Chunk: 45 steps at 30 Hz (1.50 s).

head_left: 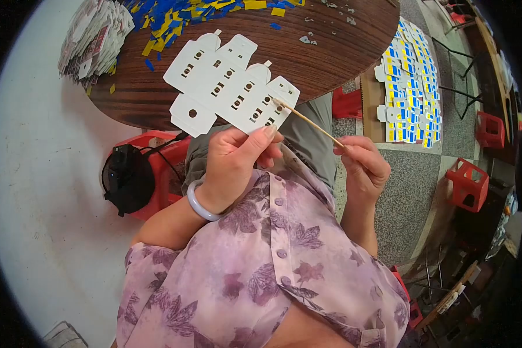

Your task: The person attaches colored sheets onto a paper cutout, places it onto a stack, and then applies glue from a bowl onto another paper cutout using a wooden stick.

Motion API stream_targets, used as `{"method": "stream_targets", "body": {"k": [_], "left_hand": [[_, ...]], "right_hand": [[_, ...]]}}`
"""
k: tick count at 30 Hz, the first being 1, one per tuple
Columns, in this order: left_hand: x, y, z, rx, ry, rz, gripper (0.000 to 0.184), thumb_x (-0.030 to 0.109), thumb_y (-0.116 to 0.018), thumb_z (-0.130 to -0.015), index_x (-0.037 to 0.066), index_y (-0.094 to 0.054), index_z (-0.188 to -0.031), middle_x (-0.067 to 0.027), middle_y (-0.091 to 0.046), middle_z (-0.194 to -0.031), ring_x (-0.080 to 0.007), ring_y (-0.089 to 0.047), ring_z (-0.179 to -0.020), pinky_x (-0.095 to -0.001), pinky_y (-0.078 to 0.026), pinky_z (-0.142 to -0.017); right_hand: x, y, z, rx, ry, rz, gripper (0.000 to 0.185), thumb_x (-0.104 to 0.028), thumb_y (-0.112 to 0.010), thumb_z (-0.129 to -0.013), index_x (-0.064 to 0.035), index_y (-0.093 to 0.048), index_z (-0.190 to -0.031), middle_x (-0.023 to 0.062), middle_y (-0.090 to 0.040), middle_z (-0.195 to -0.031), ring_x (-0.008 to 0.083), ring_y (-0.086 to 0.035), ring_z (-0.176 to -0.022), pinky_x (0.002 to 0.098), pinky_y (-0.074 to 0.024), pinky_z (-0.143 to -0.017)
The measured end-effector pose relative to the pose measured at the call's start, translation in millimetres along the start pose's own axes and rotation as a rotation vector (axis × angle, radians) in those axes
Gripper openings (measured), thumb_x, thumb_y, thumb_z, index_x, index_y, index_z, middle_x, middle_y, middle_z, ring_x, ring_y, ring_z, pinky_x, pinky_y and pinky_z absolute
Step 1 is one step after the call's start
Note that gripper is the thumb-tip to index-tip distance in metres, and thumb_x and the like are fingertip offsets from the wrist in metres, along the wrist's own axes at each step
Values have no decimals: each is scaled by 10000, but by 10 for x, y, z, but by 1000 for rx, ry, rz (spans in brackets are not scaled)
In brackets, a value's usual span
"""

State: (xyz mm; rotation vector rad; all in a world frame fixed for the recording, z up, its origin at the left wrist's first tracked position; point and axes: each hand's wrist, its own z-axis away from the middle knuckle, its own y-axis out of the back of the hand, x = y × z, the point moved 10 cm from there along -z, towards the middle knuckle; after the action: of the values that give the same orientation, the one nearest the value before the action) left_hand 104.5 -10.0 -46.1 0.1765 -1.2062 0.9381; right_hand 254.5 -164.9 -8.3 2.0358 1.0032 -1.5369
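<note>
Your left hand (243, 152) pinches the near edge of the white card (227, 85) between thumb and fingers, holding it over the near edge of the surface (322, 61). Your right hand (362, 165) has its fingers closed around a thin stick (310, 123), tip at the rightmost cut-outs. You seem to be clearing these; the next push calls for a firm left grip.

You can pass your right hand (363, 165) over the exposed wood of the table (330, 64), upper centre. At upper left, the paper stack (95, 43) and blue-and-yellow scraps (197, 13) obstruct you; the white card (205, 75) blocks the centre.
</note>
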Motion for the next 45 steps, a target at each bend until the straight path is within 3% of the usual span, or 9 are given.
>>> {"method": "stream_targets", "body": {"k": [7, 10, 14, 17, 22, 45], "left_hand": [[-18, 11, -6, -1, 9, -7, 244, 195, -576, -930, -22, -682, -901, -46, -648, -727, -70, -565, -628, -203, -465, -588], [-12, 10, -18, -4, 10, 3, 246, 197, -576, -930, -24, -681, -901, -47, -647, -728, -71, -563, -628, -204, -465, -590], [-14, 11, -24, -13, 11, -3, 247, 195, -573, -931, -25, -680, -897, -47, -647, -730, -73, -558, -622, -206, -463, -592], [-6, 30, -38, 3, 0, 8, 231, 168, -577, -923, -38, -672, -885, -97, -665, -755, -131, -616, -639, -237, -480, -555], [-19, 27, -46, -6, -7, 12, 232, 169, -575, -925, -37, -675, -885, -97, -663, -749, -127, -613, -636, -235, -479, -552], [-9, 40, -49, 9, 11, -3, 223, 163, -579, -923, -37, -672, -893, -93, -669, -774, -129, -621, -646, -238, -485, -556]], "right_hand": [[-9, -41, -6, -44, 6, 17, 162, 66, -675, -781, 28, -688, -938, 184, -659, -948, 211, -629, -850, 260, -490, -730], [14, 45, -9, 34, -7, -25, 150, 58, -666, -793, 43, -681, -941, 189, -659, -938, 220, -632, -847, 267, -496, -728], [48, 124, -15, 73, -35, -160, 160, 45, -634, -823, 74, -659, -978, 199, -655, -944, 243, -647, -847, 304, -521, -725], [142, 145, 14, 132, -112, -294, 180, 20, -625, -839, 86, -645, -1006, 201, -654, -940, 257, -658, -850, 327, -534, -719], [190, 96, 37, 140, -157, -376, 192, -6, -629, -845, 83, -644, -1015, 202, -656, -930, 264, -662, -854, 338, -538, -721], [280, 112, 82, 137, -186, -322, 169, 11, -625, -846, 75, -649, -1001, 191, -664, -935, 245, -664, -834, 334, -538, -737]]}}
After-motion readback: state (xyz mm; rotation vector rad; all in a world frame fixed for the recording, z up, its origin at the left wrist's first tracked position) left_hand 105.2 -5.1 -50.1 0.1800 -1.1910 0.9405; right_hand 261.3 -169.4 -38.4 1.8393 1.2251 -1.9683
